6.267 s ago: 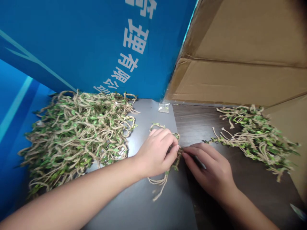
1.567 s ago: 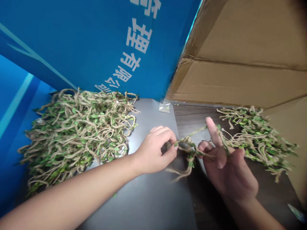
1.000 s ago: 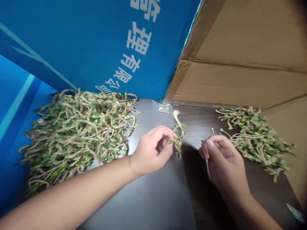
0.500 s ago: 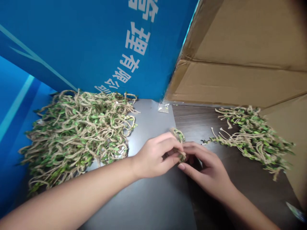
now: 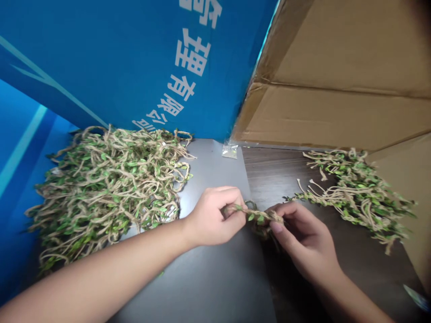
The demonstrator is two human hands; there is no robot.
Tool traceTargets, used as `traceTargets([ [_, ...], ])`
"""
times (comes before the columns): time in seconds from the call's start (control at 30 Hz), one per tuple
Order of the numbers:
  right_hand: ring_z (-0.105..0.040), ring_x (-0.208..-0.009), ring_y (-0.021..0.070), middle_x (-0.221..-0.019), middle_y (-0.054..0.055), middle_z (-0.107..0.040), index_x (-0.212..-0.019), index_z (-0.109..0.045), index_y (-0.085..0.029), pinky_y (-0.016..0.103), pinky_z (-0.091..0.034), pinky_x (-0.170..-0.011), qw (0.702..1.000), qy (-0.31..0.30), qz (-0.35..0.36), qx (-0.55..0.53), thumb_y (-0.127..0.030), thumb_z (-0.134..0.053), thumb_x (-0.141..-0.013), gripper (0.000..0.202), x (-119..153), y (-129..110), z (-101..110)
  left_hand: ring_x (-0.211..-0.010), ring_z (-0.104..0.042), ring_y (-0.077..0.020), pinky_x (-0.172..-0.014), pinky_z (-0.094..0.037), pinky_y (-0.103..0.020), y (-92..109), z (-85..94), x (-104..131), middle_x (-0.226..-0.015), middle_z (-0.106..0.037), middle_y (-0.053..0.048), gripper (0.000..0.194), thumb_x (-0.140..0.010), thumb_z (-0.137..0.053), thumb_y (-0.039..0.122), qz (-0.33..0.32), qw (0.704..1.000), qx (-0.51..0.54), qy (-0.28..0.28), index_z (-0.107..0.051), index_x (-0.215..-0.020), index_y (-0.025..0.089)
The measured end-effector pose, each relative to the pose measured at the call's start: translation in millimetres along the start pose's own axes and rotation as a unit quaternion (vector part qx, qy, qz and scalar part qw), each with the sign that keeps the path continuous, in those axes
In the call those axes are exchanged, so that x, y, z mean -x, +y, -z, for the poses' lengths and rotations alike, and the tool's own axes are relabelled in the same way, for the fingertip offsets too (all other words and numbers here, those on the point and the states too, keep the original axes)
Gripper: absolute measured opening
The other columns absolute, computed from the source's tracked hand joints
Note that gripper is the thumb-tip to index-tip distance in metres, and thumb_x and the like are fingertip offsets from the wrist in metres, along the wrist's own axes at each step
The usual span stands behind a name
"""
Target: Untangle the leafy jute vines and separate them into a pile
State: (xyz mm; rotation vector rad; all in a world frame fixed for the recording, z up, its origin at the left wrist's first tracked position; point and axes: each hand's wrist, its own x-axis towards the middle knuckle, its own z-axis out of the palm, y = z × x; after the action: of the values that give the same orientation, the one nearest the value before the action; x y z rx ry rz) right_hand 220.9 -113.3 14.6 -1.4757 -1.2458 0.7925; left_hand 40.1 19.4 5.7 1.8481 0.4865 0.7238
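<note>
A piece of braided twine with small green leaves (image 5: pixel 257 216) stretches between my two hands near the middle of the view. My left hand (image 5: pixel 220 216) is closed around its left end, with the fingertips curled in. My right hand (image 5: pixel 306 233) pinches the right end between thumb and fingers. Part of the strand hangs below, blurred and partly hidden in shadow. To the left lies a large heap of leafy twine (image 5: pixel 117 188). A smaller pile of leafy twine with loose cord ends (image 5: pixel 360 193) lies to the right.
A grey sheet (image 5: pixel 215 278) covers the left part of the dark wood-grain table (image 5: pixel 279 170). Behind stand a blue panel with white characters (image 5: pixel 134 58) and a cardboard box wall (image 5: pixel 336 107). A small clear packet (image 5: pixel 230 151) lies at their corner.
My hands have moved apart, the right one going right, and the leafy twine between them is now pulled out straighter. Both piles stay as they were.
</note>
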Motion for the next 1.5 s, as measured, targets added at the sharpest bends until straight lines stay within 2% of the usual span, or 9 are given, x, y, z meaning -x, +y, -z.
traceTargets([
  [0.43,-0.066,-0.068,0.0095,-0.080,0.001,-0.070,-0.103,-0.069,-0.023,0.017,-0.055,-0.061,0.997,0.078,-0.014,0.026,-0.029,-0.071,-0.093,0.011,4,5,-1,-0.053,-0.038,-0.0066,-0.050,-0.033,-0.020,-8,-0.1,-8,-0.065,-0.042,0.007,0.026,-0.101,-0.057,0.042,0.151,0.952,0.126,0.234,-0.047,-0.088,0.022],
  [0.63,-0.065,-0.071,0.0097,-0.081,0.001,-0.070,-0.103,-0.070,-0.024,0.018,-0.054,-0.063,0.997,0.073,-0.003,0.018,-0.027,-0.072,-0.093,0.010,2,5,0,-0.067,-0.052,-0.0075,-0.063,-0.047,-0.022,-12,-0.3,-7,-0.087,-0.054,0.002,0.007,-0.100,-0.056,0.029,0.071,0.951,0.102,0.285,-0.054,-0.102,0.023],
  [0.73,-0.067,-0.078,0.0110,-0.088,0.002,-0.070,-0.103,-0.070,-0.025,0.021,-0.055,-0.069,0.997,0.067,0.019,0.026,-0.025,-0.070,-0.094,0.009,0,7,-1,-0.106,-0.062,-0.0169,-0.092,-0.054,-0.032,-15,2.5,-2,-0.112,-0.058,-0.005,0.016,-0.094,-0.058,0.028,0.009,0.964,0.065,0.258,-0.058,-0.110,0.023],
  [0.87,-0.067,-0.093,0.0155,-0.099,0.004,-0.070,-0.102,-0.068,-0.025,0.028,-0.054,-0.082,0.995,0.052,0.048,0.077,-0.022,-0.069,-0.094,0.008,-2,12,0,-0.138,-0.046,-0.0294,-0.121,-0.036,-0.051,-8,6.2,4,-0.140,-0.052,-0.011,0.037,-0.089,-0.058,0.043,-0.085,0.972,-0.065,0.207,-0.058,-0.121,0.023],
  [0.97,-0.065,-0.098,0.0172,-0.100,0.004,-0.070,-0.104,-0.067,-0.025,0.032,-0.051,-0.087,0.988,0.023,0.088,0.125,-0.017,-0.069,-0.094,0.013,-2,14,2,-0.114,-0.058,-0.0243,-0.108,-0.044,-0.046,0,3.6,8,-0.117,-0.063,-0.009,0.030,-0.086,-0.064,0.036,-0.185,0.951,-0.168,0.183,-0.059,-0.112,0.022],
  [1.07,-0.064,-0.096,0.0171,-0.098,0.004,-0.070,-0.105,-0.067,-0.024,0.033,-0.050,-0.086,0.977,0.000,0.132,0.170,-0.014,-0.072,-0.091,0.018,-3,13,3,-0.082,-0.060,-0.0152,-0.081,-0.049,-0.034,3,-2.6,8,-0.089,-0.066,-0.002,0.019,-0.085,-0.069,0.029,-0.254,0.943,-0.199,0.083,-0.059,-0.099,0.021],
  [1.13,-0.065,-0.096,0.0170,-0.098,0.003,-0.070,-0.105,-0.067,-0.024,0.033,-0.051,-0.086,0.969,-0.006,0.159,0.187,-0.012,-0.073,-0.089,0.021,-5,12,3,-0.075,-0.060,-0.0126,-0.071,-0.047,-0.030,2,-6.0,7,-0.085,-0.067,-0.001,0.017,-0.090,-0.069,0.033,-0.249,0.947,-0.198,0.035,-0.060,-0.098,0.020],
  [1.3,-0.064,-0.094,0.0139,-0.097,0.002,-0.071,-0.107,-0.066,-0.021,0.031,-0.052,-0.085,0.959,-0.025,0.201,0.196,-0.008,-0.073,-0.088,0.024,-8,12,2,-0.079,-0.065,-0.0125,-0.072,-0.048,-0.029,-4,-7.0,3,-0.089,-0.072,-0.001,0.024,-0.093,-0.071,0.041,-0.194,0.962,-0.191,0.033,-0.063,-0.098,0.019],
  [1.5,-0.064,-0.093,0.0124,-0.097,0.001,-0.071,-0.110,-0.066,-0.022,0.029,-0.053,-0.084,0.964,-0.031,0.185,0.189,-0.010,-0.073,-0.089,0.024,-7,8,0,-0.079,-0.063,-0.0114,-0.075,-0.049,-0.028,-3,-4.6,2,-0.089,-0.070,-0.003,0.005,-0.096,-0.063,0.021,-0.174,0.970,-0.168,0.018,-0.064,-0.098,0.016],
])
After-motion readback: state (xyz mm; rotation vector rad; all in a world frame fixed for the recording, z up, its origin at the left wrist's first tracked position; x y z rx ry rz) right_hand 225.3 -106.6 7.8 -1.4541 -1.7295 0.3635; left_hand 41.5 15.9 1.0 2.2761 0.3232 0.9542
